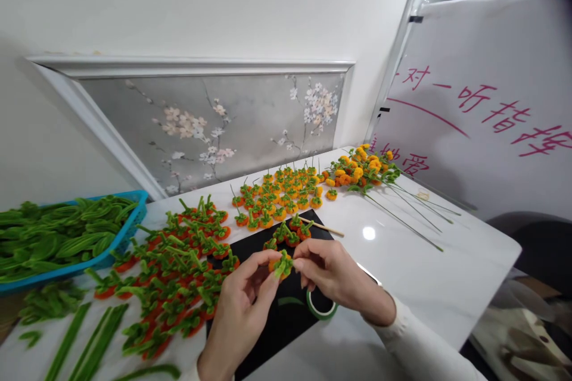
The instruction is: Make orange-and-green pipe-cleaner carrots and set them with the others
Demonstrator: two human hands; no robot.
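Note:
My left hand (248,294) pinches a small orange pipe-cleaner pumpkin (282,265) with a green top, between thumb and fingers. My right hand (328,269) closes its thumb and fingertips at the right side of the same pumpkin, on its green part. Both hands are above a black mat (268,342). Several orange-red pumpkins with green tops (292,235) sit on the mat just behind my hands. A roll of green tape (320,308) lies on the mat below my right hand, partly covered by it.
On the white table (411,274), red-orange pieces with green stems (179,277) stand at left, wired yellow-orange ones (288,190) behind. Bundled flowers with long stems (360,166) lie at right. A blue basket (127,232) holds green leaves. A thin stick (324,226) crosses the mat's edge.

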